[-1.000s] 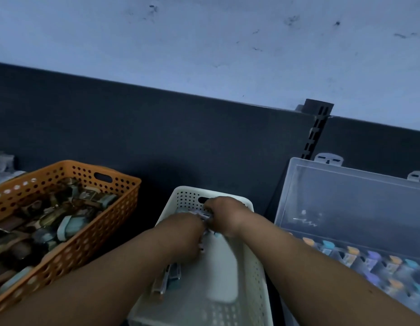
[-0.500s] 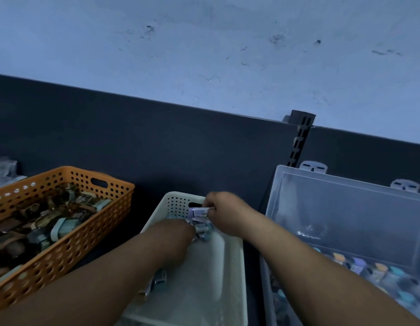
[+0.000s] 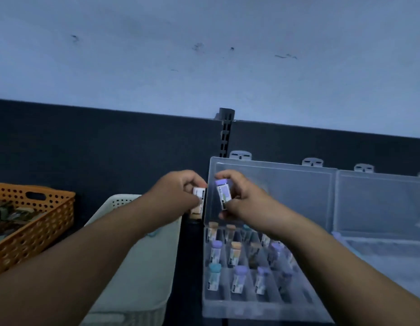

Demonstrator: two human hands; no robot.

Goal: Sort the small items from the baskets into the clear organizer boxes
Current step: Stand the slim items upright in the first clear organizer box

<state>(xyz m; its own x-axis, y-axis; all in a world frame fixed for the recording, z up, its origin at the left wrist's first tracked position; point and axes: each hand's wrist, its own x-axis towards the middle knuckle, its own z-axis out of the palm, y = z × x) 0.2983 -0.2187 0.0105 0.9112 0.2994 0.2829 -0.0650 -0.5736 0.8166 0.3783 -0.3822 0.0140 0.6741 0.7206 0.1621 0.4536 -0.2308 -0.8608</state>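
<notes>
My left hand holds a small labelled tube with an orange cap over the gap between the white basket and the clear organizer box. My right hand grips a purple-capped tube above the box's back row, in front of the raised lid. Several capped tubes lie in the box's compartments, purple, orange and teal.
An orange basket full of mixed small items sits at the left. A second clear organizer box stands open at the right. A dark back panel with a slotted upright runs behind everything.
Both hands rose out of the white basket and moved right, each carrying a tube. The view swung right, bringing the organizer boxes to the centre.
</notes>
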